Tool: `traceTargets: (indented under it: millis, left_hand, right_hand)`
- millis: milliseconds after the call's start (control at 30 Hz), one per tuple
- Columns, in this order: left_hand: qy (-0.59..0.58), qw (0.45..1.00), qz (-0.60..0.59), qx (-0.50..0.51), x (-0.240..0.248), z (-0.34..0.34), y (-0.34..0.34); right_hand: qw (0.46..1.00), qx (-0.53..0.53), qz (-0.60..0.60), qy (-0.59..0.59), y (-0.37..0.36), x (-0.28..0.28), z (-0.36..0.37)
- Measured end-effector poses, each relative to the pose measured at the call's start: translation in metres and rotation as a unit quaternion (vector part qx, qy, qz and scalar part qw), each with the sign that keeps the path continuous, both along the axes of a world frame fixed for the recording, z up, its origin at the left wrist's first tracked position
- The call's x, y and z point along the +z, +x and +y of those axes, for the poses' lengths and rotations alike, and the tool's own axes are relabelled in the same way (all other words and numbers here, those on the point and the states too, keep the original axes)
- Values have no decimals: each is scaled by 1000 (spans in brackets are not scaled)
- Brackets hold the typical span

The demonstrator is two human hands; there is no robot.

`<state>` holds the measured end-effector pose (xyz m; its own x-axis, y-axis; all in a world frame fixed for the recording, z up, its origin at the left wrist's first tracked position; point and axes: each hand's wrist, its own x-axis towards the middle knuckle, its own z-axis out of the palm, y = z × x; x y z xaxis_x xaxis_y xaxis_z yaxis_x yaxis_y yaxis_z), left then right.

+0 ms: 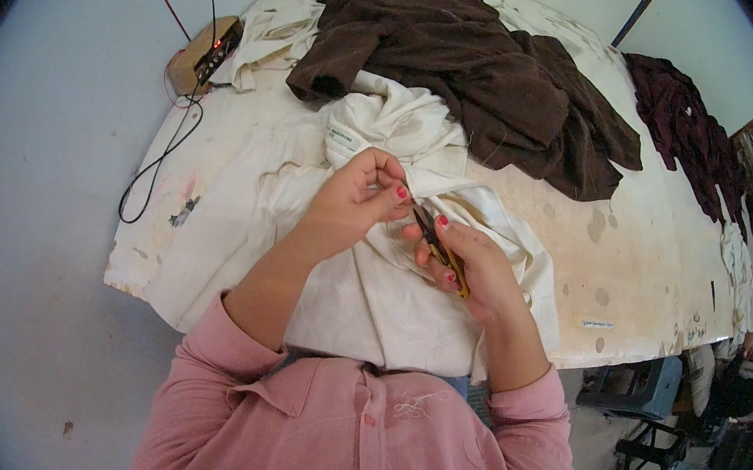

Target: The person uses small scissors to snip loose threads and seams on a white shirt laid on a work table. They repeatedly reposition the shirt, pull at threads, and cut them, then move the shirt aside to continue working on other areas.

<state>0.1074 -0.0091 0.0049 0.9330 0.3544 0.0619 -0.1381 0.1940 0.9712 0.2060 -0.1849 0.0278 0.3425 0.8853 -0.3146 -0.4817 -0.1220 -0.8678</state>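
Currently: left hand (355, 197) pinches cream garment (390, 283) at tabletop (633, 264) near edge; right hand (470, 269) grips thread snips (439, 244), trimming apparently underway; brown garments (487, 80) untouched.

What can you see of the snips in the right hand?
The snips are small thread clippers: dark blades at the upper end, a yellowish handle part lower down. They lie slanted, blades toward the left hand, handle end low in the right hand, whose fingers wrap around them and hide much of the body. The tips sit by the cream cloth that the left hand pinches. Whether the blades are open or closed cannot be told.
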Motion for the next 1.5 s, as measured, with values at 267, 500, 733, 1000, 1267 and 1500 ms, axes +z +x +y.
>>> traceTargets:
  millis: [267,500,733,1000,1267,1500]
  left_hand:
    - [-8,1000,-28,-7,0,0,0]
    - [21,999,-35,-1,3,-5,-1]
    - [32,999,-32,-16,3,-5,0]
    - [33,997,-58,30,-3,-2,1]
    - [315,880,-37,354,4,65,-12]
    - [400,895,0,196,37,16,-32]
  right_hand:
    - [999,37,-24,25,9,-10,6]
    - [1000,-3,-21,14,10,-9,9]
    - [1000,-10,-25,16,11,-11,11]
    - [997,-35,-68,4,10,-11,11]
    - [728,-138,-636,-215,18,-12,1]
    - [823,-140,-533,-139,46,-20,-11]
